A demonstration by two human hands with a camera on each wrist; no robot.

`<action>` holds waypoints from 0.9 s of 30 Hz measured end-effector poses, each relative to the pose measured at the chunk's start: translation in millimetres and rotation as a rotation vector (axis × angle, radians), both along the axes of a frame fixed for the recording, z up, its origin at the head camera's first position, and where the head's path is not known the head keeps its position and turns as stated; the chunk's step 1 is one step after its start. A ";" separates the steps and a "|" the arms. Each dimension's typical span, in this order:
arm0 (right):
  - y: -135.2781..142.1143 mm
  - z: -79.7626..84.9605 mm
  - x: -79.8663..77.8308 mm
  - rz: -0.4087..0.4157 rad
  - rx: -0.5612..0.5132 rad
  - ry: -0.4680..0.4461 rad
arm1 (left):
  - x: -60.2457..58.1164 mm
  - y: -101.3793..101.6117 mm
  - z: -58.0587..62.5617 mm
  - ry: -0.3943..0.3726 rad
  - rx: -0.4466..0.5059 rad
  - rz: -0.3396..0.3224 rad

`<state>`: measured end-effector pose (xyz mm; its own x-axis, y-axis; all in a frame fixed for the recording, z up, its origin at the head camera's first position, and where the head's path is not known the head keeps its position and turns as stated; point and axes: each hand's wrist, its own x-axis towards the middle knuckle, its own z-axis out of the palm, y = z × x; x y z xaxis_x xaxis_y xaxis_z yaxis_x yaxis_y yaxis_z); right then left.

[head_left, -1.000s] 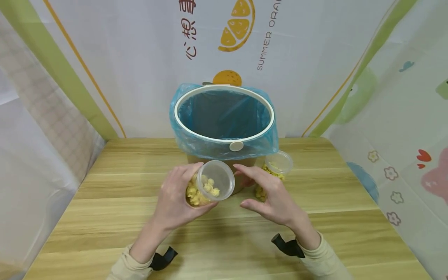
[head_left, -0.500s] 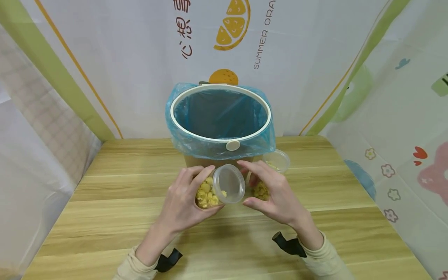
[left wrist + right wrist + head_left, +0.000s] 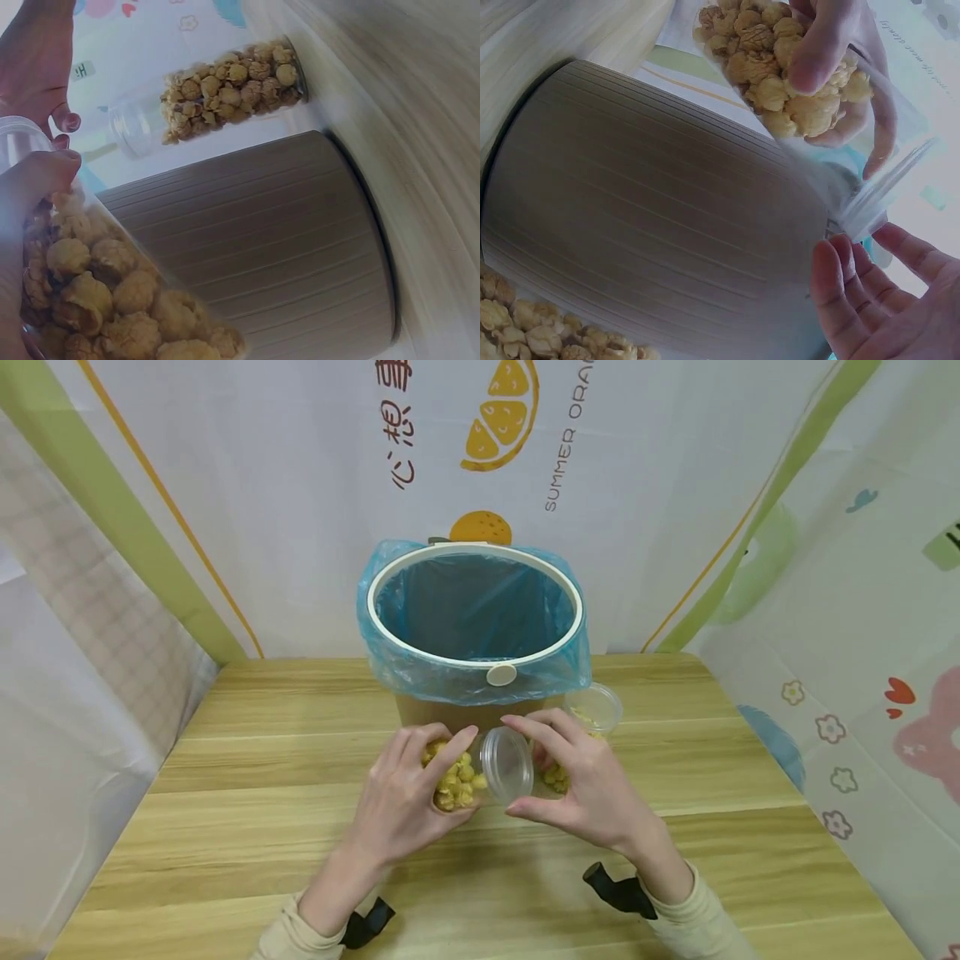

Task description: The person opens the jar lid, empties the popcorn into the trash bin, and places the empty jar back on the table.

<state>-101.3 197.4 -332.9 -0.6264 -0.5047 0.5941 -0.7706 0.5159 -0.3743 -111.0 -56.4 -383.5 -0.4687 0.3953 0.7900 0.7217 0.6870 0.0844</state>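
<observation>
My left hand point(image 3: 408, 785) grips a clear plastic jar of yellow popcorn point(image 3: 453, 777), its thumb and fingers around the body. The jar is tipped on its side, its ringed clear rim point(image 3: 508, 766) turned toward my right hand point(image 3: 581, 781). That hand is curved, its forefinger and thumb tips right at the upper and lower edges of the rim. In the right wrist view the fingertips point(image 3: 840, 247) come up against the rim from below. Popcorn fills the gripped end of the jar, while its rim end holds little.
Behind the hands stands a brown ribbed bin point(image 3: 255, 247) with a white oval ring point(image 3: 577, 610) over a blue liner bag point(image 3: 405, 681). A second popcorn jar point(image 3: 232, 94) stands upright at the bin's right. Printed curtains point(image 3: 300, 485) surround the wooden table point(image 3: 247, 793).
My left hand has moved right and slightly toward me, turning the jar further onto its side. The jar's rim has come between the fingertips of my right hand, which has barely moved.
</observation>
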 end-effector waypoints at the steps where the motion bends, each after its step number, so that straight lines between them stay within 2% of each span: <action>1: -0.2 -0.4 0.6 -0.002 0.005 0.000 | 0.1 0.5 -0.3 0.006 -0.008 0.002; 9: -2.6 -2.8 1.3 -0.013 0.003 0.013 | -2.0 1.7 -2.4 0.013 -0.029 -0.005; 15: -2.3 -4.1 0.1 0.012 -0.014 0.012 | -1.6 1.2 -2.2 -0.031 -0.029 -0.039; 19: -1.9 -3.5 -0.9 0.031 0.004 0.045 | -1.0 1.4 -2.5 -0.062 -0.018 -0.064; 27: 1.6 2.5 -1.4 0.074 0.062 0.094 | -1.6 -1.0 -0.9 -0.036 -0.018 -0.032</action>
